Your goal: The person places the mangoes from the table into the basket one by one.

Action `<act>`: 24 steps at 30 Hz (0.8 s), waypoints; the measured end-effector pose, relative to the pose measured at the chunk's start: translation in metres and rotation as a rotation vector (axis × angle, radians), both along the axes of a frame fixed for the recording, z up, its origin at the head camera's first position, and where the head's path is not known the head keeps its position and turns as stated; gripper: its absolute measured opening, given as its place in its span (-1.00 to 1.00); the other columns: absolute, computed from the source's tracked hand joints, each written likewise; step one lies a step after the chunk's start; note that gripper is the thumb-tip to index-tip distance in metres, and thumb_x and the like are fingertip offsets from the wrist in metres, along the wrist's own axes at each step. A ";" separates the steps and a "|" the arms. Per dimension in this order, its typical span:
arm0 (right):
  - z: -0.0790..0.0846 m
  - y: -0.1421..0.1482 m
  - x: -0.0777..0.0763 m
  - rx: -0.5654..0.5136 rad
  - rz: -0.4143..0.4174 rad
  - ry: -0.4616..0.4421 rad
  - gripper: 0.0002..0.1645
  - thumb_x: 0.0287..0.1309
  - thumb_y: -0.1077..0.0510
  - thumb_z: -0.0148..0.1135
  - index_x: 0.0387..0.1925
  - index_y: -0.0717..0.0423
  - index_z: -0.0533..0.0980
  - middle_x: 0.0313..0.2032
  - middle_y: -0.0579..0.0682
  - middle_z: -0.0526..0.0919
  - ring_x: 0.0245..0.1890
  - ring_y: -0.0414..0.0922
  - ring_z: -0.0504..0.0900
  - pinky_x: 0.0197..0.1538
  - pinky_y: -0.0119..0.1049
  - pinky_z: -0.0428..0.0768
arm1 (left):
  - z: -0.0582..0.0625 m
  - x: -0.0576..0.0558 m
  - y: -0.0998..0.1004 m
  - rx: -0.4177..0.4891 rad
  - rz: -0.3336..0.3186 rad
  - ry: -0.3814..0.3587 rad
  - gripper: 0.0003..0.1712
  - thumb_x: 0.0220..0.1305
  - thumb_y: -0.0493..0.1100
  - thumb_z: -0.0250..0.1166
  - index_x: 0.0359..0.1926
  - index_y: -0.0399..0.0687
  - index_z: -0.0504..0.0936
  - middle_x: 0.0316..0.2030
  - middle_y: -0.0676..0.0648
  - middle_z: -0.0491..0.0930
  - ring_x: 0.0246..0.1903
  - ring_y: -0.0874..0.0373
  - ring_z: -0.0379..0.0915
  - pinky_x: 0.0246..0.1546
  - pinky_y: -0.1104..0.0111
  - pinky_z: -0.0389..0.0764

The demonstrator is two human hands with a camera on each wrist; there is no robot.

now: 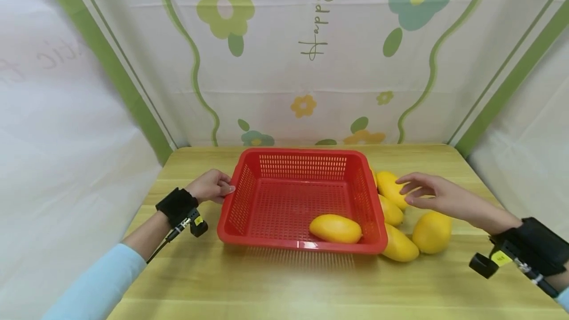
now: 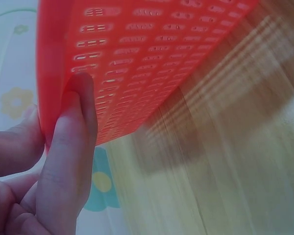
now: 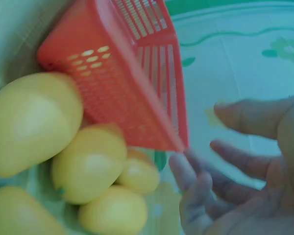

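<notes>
A red plastic basket (image 1: pixel 302 180) with slotted walls stands on the table. One yellow mango (image 1: pixel 335 228) lies inside it, toward the near right corner. My left hand (image 1: pixel 211 186) grips the basket's left rim; in the left wrist view the thumb is on one side of the rim (image 2: pixel 51 63) and the fingers are on the other. Several more mangoes (image 1: pixel 432 232) lie outside, against and beside the right wall. Above them hovers my right hand (image 1: pixel 428 191), fingers loosely bent, holding nothing. In the right wrist view its fingers spread apart near the basket's corner.
The wooden-look table (image 1: pixel 284 290) runs back to a white cloth (image 1: pixel 275 73) printed with flowers and green lines. Pale cloth sides rise at left and right. Each wrist wears a black band (image 1: pixel 178 207) with a small camera and cable.
</notes>
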State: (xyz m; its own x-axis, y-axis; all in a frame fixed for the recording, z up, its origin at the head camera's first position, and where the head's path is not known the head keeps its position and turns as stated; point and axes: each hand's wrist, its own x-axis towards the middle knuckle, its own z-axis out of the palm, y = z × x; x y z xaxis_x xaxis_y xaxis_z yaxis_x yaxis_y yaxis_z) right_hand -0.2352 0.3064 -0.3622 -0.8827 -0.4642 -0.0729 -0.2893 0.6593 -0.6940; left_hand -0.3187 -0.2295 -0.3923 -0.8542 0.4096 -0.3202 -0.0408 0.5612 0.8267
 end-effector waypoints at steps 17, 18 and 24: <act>-0.059 0.054 0.024 0.217 -0.266 0.000 -0.12 0.19 -0.01 0.27 0.23 0.55 0.13 0.13 0.73 0.21 0.07 0.57 0.22 -0.07 0.43 0.41 | 0.000 0.003 0.000 0.002 -0.013 0.011 -0.70 0.39 -0.38 0.06 0.02 -0.58 0.48 -0.26 -0.35 0.68 -0.33 0.03 0.67 -0.23 0.18 0.73; -0.062 0.056 0.024 0.218 -0.275 -0.023 -0.08 0.20 -0.03 0.26 0.24 0.57 0.09 0.13 0.75 0.18 0.07 0.59 0.21 -0.07 0.44 0.40 | 0.000 0.003 0.000 0.003 -0.012 0.010 -0.70 0.39 -0.38 0.06 0.02 -0.58 0.48 -0.26 -0.35 0.68 -0.33 0.03 0.67 -0.23 0.18 0.73; -0.077 0.064 0.025 0.234 -0.328 -0.144 0.13 0.26 -0.18 0.15 0.30 0.63 -0.18 0.15 0.84 0.03 0.10 0.64 0.14 0.00 0.47 0.35 | 0.001 0.004 0.000 0.011 -0.009 0.013 -0.70 0.39 -0.38 0.06 0.03 -0.58 0.47 -0.26 -0.36 0.68 -0.32 0.02 0.67 -0.22 0.16 0.73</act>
